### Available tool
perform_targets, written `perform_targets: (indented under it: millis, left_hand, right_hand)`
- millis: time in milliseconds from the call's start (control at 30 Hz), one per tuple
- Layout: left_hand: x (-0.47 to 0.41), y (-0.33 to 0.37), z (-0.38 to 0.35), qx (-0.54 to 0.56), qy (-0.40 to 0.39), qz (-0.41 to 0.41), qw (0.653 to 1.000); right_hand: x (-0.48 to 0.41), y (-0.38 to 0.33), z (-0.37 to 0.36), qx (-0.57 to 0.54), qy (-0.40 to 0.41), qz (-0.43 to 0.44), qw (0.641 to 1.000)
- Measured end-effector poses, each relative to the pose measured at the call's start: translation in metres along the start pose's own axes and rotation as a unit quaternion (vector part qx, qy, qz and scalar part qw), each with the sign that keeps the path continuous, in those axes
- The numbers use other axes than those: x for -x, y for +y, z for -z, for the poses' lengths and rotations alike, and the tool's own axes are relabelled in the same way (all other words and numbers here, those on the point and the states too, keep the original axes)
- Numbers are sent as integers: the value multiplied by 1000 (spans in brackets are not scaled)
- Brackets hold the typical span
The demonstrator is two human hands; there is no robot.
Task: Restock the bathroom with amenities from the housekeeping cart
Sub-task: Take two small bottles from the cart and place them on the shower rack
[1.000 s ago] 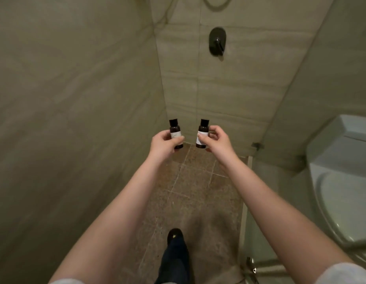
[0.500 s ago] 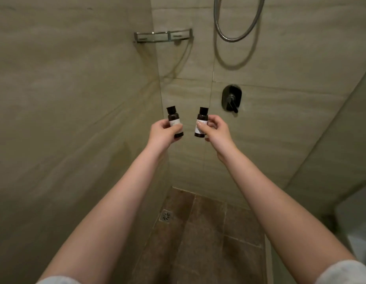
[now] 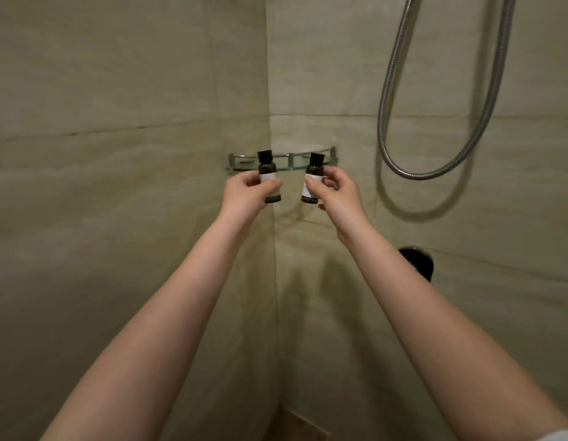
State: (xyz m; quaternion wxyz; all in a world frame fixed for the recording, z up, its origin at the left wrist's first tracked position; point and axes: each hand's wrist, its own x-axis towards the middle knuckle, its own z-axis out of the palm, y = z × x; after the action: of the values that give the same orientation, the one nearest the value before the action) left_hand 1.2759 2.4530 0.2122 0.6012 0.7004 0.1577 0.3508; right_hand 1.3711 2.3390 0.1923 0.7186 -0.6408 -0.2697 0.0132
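view tilts up over the last second. the floor (image 3: 297, 424) drops to a sliver at the bottom edge. the corner shelf (image 3: 236, 160), out of sight a second ago and high in the frame half a second ago, now sits mid-frame directly behind the bottles.

left grip (image 3: 244, 194) is grasping the left bottle (image 3: 266, 169), fingers wrapped round the label and thumb across the front, cap up, bottle upright. right grip (image 3: 338, 194) is pinching the right bottle (image 3: 314, 170) between thumb and fingertips, cap up, near upright. your hold on each is the same as before, and the gap between the bottles is unchanged.

both caps overlap the shelf's chrome rail (image 3: 292, 158) in view, while the bases hang below it. depth is unclear, so you cannot tell whether the bottles are touching the rail or short of it.

the shelf is seen edge-on from below, and what lies on it cannot be made out.

shower hose (image 3: 386, 122) loops to the right, well apart. dark valve knob (image 3: 419, 261) shows just past your right forearm.

judgement: carry is nearly done and placement has not begun. the bottles likely need lifting over the rail before you let go. the likeliest snag is a base catching the rail.
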Motion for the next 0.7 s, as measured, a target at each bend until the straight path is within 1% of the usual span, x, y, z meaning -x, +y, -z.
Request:
perform_targets:
  millis: [233, 300, 400, 500, 600, 700]
  left_hand:
    - [-81, 38, -8, -15, 1, -71, 997]
    - [-102, 43, -7, -25, -3, -78, 997]
    - [-132, 47, -4, -41, -8, -75, 996]
    - [-161, 44, -4, -61, -28, -74, 995]
    - [-185, 35, -6, -106, -45, -66, 991]
    - [-207, 24, -9, -151, -69, -49, 985]
  right_hand:
    - [-89, -24, -21, -10, -1, 50, 999]
    - [-108, -28, -29, 10, 6, 58, 998]
    - [-136, -32, -41, 17, -6, 69, 997]
    - [-163, -30, -47, 49, -2, 77, 996]
    - [-189, -24, -48, 99, -5, 70, 993]
    - [-210, -19, -44, 165, -45, 58, 984]
